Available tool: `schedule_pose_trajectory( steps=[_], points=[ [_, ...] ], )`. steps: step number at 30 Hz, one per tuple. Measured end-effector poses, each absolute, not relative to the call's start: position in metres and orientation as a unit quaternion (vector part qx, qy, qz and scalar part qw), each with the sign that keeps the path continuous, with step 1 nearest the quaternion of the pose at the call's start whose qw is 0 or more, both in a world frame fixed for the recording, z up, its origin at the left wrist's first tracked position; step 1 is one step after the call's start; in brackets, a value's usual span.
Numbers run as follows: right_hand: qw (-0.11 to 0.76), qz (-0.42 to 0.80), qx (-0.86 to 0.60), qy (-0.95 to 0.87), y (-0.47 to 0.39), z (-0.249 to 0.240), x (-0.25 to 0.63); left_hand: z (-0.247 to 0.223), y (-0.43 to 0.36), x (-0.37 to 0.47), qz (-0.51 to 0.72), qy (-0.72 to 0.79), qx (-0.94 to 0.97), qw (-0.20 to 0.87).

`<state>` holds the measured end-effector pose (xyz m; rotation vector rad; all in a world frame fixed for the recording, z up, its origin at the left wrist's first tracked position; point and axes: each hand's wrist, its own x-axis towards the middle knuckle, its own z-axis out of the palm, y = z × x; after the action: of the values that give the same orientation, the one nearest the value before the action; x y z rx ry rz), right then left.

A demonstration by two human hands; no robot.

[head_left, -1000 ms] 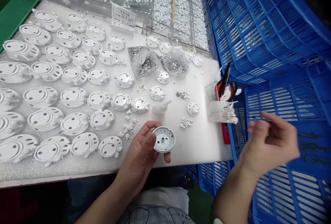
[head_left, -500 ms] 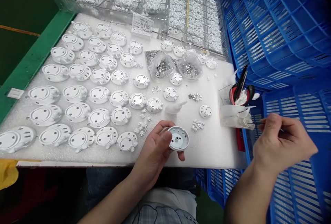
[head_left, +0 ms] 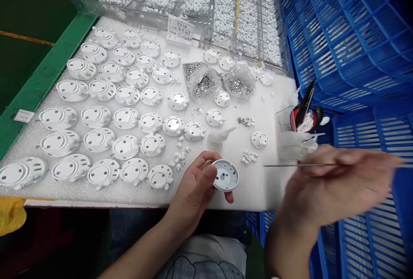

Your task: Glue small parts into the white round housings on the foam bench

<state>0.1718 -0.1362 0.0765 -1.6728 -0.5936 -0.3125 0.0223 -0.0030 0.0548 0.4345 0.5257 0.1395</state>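
Note:
My left hand (head_left: 201,188) is closed on a round white part (head_left: 226,175) near the front edge of the table. The part's hollow underside, with a small central post, faces up. My right hand (head_left: 335,184), blurred by motion, pinches a thin metal rod (head_left: 284,166) that points left toward the part without touching it. Just behind the left hand stands a small translucent squeeze bottle (head_left: 221,135) with a slanted nozzle. Small white pieces (head_left: 249,157) and a little heap of tiny metal pieces (head_left: 245,121) lie on the table behind the part.
Rows of similar white round parts (head_left: 125,146) cover the left of the white foam sheet (head_left: 193,193). Plastic bags of metal bits (head_left: 203,82) and clear trays (head_left: 213,12) lie behind. A clear holder (head_left: 284,141) with scissors (head_left: 305,113) stands right, beside blue crates (head_left: 355,55).
My right hand has swung left from above the blue crate toward the table, and the thin rod now shows in it. My left hand keeps the white part almost in place.

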Motion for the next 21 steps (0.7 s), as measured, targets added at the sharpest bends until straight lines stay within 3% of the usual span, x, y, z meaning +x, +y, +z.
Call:
schedule_pose_trajectory(
  steps=[1, 3, 9, 21],
  points=[
    [0.679, -0.203, -0.675, -0.206, -0.122, 0.072, 0.164, 0.055, -0.003, 0.022, 0.068, 0.257, 0.211, 0.941],
    [0.723, -0.194, -0.637, -0.186, -0.099, 0.064, 0.15, 0.055, -0.004, 0.023, 0.072, 0.256, 0.208, 0.941],
    [0.701, -0.195, -0.651, -0.217, -0.081, 0.059, 0.138, 0.055, -0.003, 0.023, 0.074, 0.25, 0.205, 0.943],
    [0.737, -0.165, -0.625, -0.2, -0.085, 0.056, 0.142, 0.053, -0.004, 0.022, 0.073, 0.242, 0.211, 0.944]
  ],
)
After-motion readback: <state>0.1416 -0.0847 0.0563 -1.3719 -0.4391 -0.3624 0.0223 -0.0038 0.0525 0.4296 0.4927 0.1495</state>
